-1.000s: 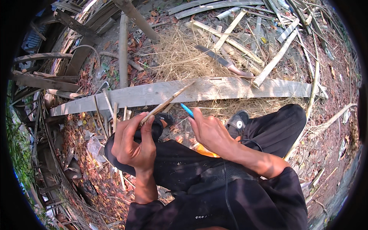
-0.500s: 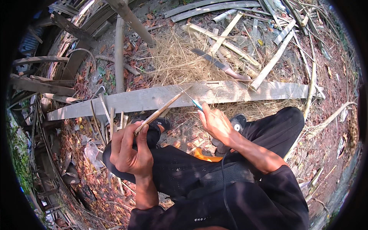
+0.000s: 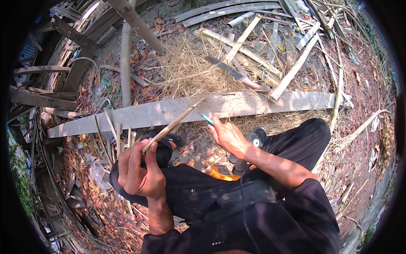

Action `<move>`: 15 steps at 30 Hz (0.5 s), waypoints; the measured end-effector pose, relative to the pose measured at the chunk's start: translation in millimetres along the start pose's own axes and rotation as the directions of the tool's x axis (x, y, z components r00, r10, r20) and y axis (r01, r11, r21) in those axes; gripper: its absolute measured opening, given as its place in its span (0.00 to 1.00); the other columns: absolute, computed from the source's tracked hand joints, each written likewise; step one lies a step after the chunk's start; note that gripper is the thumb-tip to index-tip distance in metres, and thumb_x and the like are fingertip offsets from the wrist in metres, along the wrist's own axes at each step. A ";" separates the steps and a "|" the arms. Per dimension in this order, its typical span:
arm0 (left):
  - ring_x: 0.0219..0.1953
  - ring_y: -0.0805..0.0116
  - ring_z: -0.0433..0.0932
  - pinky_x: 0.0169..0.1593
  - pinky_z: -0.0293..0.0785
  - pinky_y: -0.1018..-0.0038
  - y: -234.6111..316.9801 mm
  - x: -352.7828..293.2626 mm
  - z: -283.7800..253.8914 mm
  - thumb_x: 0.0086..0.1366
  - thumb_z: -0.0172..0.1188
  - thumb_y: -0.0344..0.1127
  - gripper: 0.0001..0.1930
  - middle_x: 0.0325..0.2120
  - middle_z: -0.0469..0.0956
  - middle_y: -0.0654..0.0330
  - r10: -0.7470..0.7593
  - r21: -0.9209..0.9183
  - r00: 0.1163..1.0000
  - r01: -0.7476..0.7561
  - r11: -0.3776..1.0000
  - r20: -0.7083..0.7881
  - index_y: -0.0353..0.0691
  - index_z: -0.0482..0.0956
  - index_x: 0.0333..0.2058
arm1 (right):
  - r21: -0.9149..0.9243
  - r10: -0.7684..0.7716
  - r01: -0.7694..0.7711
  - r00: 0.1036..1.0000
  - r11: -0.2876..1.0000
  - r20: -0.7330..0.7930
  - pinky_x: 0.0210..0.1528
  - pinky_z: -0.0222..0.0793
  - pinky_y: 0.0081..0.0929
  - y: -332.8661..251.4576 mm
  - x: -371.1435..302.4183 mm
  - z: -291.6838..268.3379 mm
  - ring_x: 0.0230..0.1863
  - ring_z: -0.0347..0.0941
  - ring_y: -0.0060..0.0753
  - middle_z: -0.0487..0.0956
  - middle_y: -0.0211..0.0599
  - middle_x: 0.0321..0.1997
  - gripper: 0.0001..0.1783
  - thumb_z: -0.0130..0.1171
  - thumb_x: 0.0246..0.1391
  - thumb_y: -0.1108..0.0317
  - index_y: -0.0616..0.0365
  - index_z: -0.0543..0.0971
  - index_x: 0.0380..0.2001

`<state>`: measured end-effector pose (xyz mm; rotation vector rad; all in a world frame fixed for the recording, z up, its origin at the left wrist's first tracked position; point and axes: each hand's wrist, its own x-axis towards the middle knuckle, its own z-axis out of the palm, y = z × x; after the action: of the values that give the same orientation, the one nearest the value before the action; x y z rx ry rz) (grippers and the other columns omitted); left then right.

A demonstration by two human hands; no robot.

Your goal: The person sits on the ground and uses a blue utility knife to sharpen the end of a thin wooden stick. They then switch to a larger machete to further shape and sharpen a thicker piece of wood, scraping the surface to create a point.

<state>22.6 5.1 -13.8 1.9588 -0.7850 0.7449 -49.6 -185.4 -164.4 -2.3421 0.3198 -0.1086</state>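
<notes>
My left hand point(image 3: 141, 173) is closed around the lower end of a slender pointed stick of wood or bamboo point(image 3: 173, 123). The stick slants up and to the right, its tip over a long grey plank point(image 3: 144, 116). My right hand point(image 3: 230, 137) grips a slim tool with a blue handle point(image 3: 207, 119), close to the stick's tip but apart from it. Most of the handle is hidden in the fingers, and the tool's kind cannot be made out. Beyond the plank lies a large knife point(image 3: 226, 67) with a dark blade, its handle end resting near the plank's far edge.
Fine pale shavings point(image 3: 182, 67) are heaped behind the plank. Split bamboo pieces point(image 3: 294, 70) lie at the far right. A wooden post point(image 3: 137, 25) leans at the far left. Something orange point(image 3: 222, 173) sits between my legs, and a dark cord point(image 3: 242, 203) runs down my front.
The right hand has drawn the blue-handled tool slightly left and down, away from the stick's tip. The left hand keeps its grip on the stick. The whole view has shifted a little.
</notes>
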 end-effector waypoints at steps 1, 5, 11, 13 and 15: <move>0.28 0.68 0.77 0.32 0.72 0.75 -0.3 -0.2 -1.3 0.53 0.67 0.19 0.09 0.28 0.78 0.57 0.005 0.001 1.000 -0.005 1.000 0.003 0.29 0.82 0.35 | -0.114 -0.056 0.048 0.996 0.992 -0.064 0.23 0.70 0.52 11.9 5.4 1.0 0.20 0.73 0.61 0.74 0.54 0.16 0.16 0.48 0.64 0.62 0.65 0.64 0.45; 0.28 0.69 0.75 0.31 0.71 0.75 -2.6 -1.6 1.3 0.54 0.67 0.19 0.09 0.28 0.77 0.57 -0.034 -0.019 0.999 0.033 0.999 -0.034 0.28 0.81 0.35 | 0.019 -0.093 0.099 0.979 0.995 -0.181 0.23 0.70 0.52 4.0 10.8 1.5 0.21 0.74 0.60 0.74 0.54 0.17 0.16 0.49 0.63 0.63 0.65 0.65 0.46; 0.27 0.69 0.73 0.30 0.68 0.75 -7.5 -0.3 3.7 0.57 0.64 0.19 0.08 0.26 0.75 0.57 -0.054 0.001 0.996 0.054 0.999 -0.065 0.26 0.81 0.36 | -0.049 -0.116 0.111 0.986 0.993 -0.121 0.23 0.68 0.53 15.7 26.7 15.2 0.21 0.72 0.62 0.73 0.55 0.16 0.13 0.50 0.62 0.65 0.65 0.65 0.41; 0.28 0.74 0.72 0.31 0.69 0.80 -11.2 -2.0 -3.9 0.61 0.61 0.20 0.07 0.28 0.73 0.60 -0.105 0.069 0.993 0.108 0.992 -0.046 0.25 0.79 0.38 | -0.010 -0.117 0.117 0.990 0.993 -0.077 0.23 0.68 0.53 -8.2 29.2 7.2 0.20 0.72 0.62 0.73 0.54 0.15 0.12 0.50 0.62 0.65 0.64 0.65 0.40; 0.28 0.75 0.72 0.31 0.69 0.80 -15.5 1.9 -2.3 0.61 0.61 0.21 0.07 0.28 0.73 0.60 -0.103 0.075 0.993 0.107 0.991 -0.052 0.25 0.79 0.38 | 0.055 -0.141 0.147 0.985 0.988 -0.103 0.20 0.65 0.52 -31.3 26.3 -9.7 0.20 0.72 0.62 0.72 0.54 0.15 0.11 0.50 0.62 0.65 0.62 0.64 0.36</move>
<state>35.2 13.2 -19.1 2.0273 -0.6276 0.7664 -19.7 -177.5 -135.9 -2.3001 0.1919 -0.3018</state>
